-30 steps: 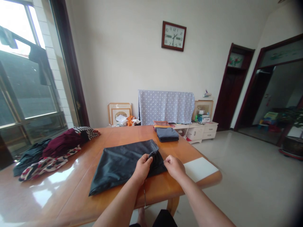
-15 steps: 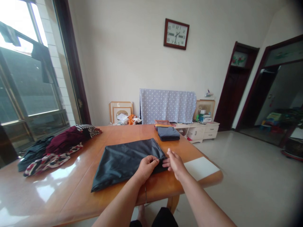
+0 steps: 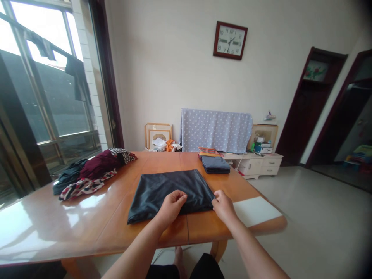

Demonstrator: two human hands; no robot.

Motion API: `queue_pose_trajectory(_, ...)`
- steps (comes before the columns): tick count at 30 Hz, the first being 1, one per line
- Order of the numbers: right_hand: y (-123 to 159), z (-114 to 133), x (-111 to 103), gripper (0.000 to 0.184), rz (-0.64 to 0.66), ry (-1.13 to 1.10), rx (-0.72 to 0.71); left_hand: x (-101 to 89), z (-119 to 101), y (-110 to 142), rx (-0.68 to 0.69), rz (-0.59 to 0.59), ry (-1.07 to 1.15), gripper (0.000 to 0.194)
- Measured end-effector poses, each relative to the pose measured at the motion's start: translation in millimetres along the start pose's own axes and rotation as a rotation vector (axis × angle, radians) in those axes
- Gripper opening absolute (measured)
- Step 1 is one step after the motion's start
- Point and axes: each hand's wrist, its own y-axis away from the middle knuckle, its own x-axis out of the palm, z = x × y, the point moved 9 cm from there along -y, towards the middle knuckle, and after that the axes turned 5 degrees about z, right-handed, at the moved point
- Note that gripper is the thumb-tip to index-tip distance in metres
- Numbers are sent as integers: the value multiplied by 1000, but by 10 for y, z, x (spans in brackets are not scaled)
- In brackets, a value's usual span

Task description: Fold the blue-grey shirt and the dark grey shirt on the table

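A dark blue-grey garment [image 3: 168, 186] lies folded flat on the wooden table in front of me; its exact kind does not show. My right hand [image 3: 223, 205] pinches its right edge near the front corner. Over the front part of the cloth, my left hand [image 3: 173, 207] is closed, thumb against the curled fingers, with no fabric visible between them. Creases run across the cloth beside the left fingertips.
Folded dark clothes [image 3: 215, 164] and a striped folded cloth [image 3: 207, 152] lie at the table's back right. A loose heap of clothes [image 3: 97, 166] is on the left. Near the right edge of the table [image 3: 145, 242] lies a white sheet [image 3: 257, 211].
My right hand has gone from open fingers beside the corner to pinching the garment's right edge. The left hand has drawn back from that corner. The view has turned slightly left.
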Motion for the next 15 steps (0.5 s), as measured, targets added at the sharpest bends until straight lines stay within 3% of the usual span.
queue_pose_trajectory(3,-15,0,-16,24,-47,218,-36,-128,-80,203,39,-16,-75,27)
queue_pose_trajectory(8,-48,-61,35,24,-53,307,-60,-393,-170,551,88,-87,-208,19)
queue_pose_trajectory(15,-38,-92,52,32,-52,346,-64,-1379,-200,1053,94,-491,-462,18)
